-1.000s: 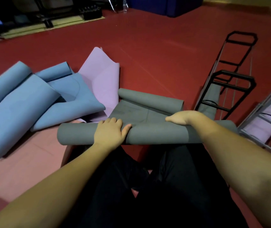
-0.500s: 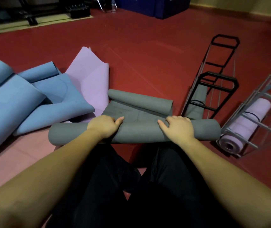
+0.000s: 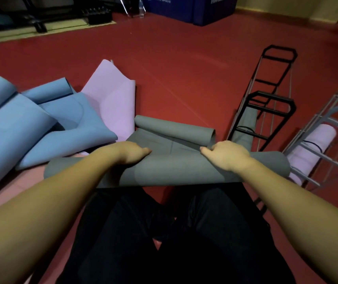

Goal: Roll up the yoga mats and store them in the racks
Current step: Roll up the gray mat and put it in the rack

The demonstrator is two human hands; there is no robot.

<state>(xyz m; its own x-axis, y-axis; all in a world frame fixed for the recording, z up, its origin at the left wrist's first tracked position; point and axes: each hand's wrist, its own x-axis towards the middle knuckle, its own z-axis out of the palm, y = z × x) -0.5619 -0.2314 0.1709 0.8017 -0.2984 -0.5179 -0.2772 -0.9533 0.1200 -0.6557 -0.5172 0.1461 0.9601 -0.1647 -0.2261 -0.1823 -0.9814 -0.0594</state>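
Observation:
A grey yoga mat (image 3: 176,169) lies across the floor in front of my knees, rolled into a thick roll on the near side. Its far end (image 3: 174,130) curls up in a smaller roll. My left hand (image 3: 131,153) grips the top of the near roll left of centre, fingers curled over it. My right hand (image 3: 225,154) grips the roll right of centre the same way. A black rack (image 3: 270,105) lies on the floor at the right and holds a rolled grey mat (image 3: 246,128). A grey metal rack (image 3: 324,128) beside it holds a rolled lilac mat (image 3: 309,148).
Loose blue mats (image 3: 30,128) lie heaped at the left, with a lilac mat (image 3: 110,99) partly under them. A pink mat (image 3: 10,187) lies flat at the near left. Blue padded blocks (image 3: 186,7) and dark gym gear (image 3: 61,13) stand at the back of the red floor.
My right hand has shifted from the far right of the roll to right of centre. Both hands have pushed the roll forward, and the flat stretch of grey mat has grown shorter.

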